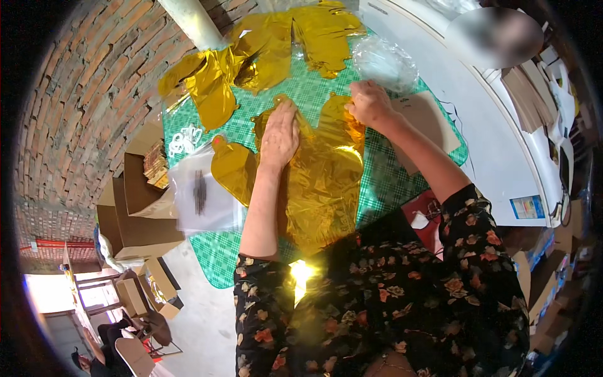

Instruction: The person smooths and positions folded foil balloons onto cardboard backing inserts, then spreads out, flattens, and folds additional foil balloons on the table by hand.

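Observation:
A large flat gold foil balloon point(323, 195), uninflated and creased, lies on the green checked tablecloth point(217, 261) in front of me, its near end at the table edge by my body. My left hand point(280, 137) rests flat on its far left part, fingers stretched out and pointing away. At the far right corner my right hand point(372, 105) is closed, pinching the crumpled foil edge. A smaller gold foil piece point(232, 166) lies beside my left forearm. More flat gold foil balloons point(264, 53) are heaped across the far side of the table.
Clear plastic bags point(210, 191) and small white plastic pieces point(184, 139) lie at the left. A crumpled clear bag point(384, 63) and a cardboard sheet point(433, 122) are at the right. Open cardboard boxes point(135, 229) stand left of the table, a white appliance point(490, 144) right. Another person point(94, 352) is at lower left.

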Motion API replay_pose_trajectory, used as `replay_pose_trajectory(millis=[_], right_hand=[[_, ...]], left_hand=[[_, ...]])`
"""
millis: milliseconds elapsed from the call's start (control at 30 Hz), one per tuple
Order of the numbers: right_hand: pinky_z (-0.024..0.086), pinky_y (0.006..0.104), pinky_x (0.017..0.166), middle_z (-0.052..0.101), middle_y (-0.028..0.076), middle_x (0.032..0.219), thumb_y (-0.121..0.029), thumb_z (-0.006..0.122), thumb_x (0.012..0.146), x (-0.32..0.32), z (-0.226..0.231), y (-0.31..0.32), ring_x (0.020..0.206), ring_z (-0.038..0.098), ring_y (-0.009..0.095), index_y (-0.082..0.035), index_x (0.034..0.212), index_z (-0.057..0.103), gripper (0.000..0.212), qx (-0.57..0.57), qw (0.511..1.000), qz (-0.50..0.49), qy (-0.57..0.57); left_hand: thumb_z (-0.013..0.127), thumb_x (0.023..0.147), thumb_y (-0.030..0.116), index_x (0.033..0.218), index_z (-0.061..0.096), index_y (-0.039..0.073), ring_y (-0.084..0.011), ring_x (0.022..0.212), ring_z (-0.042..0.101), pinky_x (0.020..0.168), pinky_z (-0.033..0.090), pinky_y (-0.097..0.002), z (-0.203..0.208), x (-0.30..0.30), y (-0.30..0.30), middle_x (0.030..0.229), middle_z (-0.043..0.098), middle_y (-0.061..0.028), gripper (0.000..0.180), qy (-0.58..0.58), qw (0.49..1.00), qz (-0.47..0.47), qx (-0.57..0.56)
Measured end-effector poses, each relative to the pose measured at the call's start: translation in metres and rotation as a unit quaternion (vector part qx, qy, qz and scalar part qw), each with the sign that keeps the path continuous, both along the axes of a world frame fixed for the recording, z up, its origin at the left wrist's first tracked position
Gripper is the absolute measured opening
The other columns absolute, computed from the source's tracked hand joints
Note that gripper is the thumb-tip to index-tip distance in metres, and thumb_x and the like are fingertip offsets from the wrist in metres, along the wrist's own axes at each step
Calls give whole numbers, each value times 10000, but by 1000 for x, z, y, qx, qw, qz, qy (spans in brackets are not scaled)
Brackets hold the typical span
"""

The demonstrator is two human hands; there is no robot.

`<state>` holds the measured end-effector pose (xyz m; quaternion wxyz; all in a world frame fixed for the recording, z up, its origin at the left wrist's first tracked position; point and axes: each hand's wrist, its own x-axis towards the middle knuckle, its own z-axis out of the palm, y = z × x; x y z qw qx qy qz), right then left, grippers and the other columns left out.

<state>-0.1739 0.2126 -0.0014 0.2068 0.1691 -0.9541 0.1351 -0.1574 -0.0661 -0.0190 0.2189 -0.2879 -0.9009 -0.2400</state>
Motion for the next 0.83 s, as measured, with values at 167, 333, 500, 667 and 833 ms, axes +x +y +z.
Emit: replay_pose_trajectory(millis=[167, 333, 500, 667, 833], right_hand=[[521, 533, 867, 653, 219, 994, -171, 650, 866, -9, 0, 3, 987, 626, 430, -18, 973, 597, 194, 39, 993, -29, -106], [544, 535, 781, 700, 231, 922, -214, 648, 856, -11, 22, -11, 880, 676, 429, -3, 907, 649, 217, 3, 987, -11, -161], [557, 401, 565, 708, 147, 790, -295, 660, 910, -13, 57, -29, 685, 697, 218, 5, 876, 673, 302, -180, 911, 58, -365], [606, 325, 712, 695, 140, 987, -274, 570, 1037, 36, 61, -73, 809, 716, 226, 1, 1103, 590, 283, -520, 744, 238, -345], [600, 409, 877, 665, 244, 1206, -232, 578, 1042, 44, 56, -100, 1077, 700, 320, 17, 1213, 517, 309, -561, 675, 194, -439]], left_hand=[[520, 995, 115, 1355, 517, 5, -369, 1392, 453, 1180, 351, -444, 2, -1, 1, 1459, 520, -214, 377, -8, 1000, 5, -3], [528, 994, 130, 1355, 521, 11, -375, 1393, 449, 1182, 348, -446, -3, 1, -3, 1467, 513, -215, 380, -8, 1000, 16, -2], [526, 987, 135, 1359, 524, 22, -375, 1384, 460, 1170, 363, -453, -4, 0, 0, 1461, 523, -209, 389, 23, 1000, 7, 5], [530, 984, 185, 1377, 528, 40, -336, 1387, 470, 1172, 368, -446, -4, 1, 2, 1455, 543, -179, 419, -21, 1000, 21, 4], [642, 893, 288, 1326, 637, 128, -260, 1409, 448, 1210, 326, -378, -24, -7, -15, 1450, 574, -66, 462, 65, 995, 4, -76]])
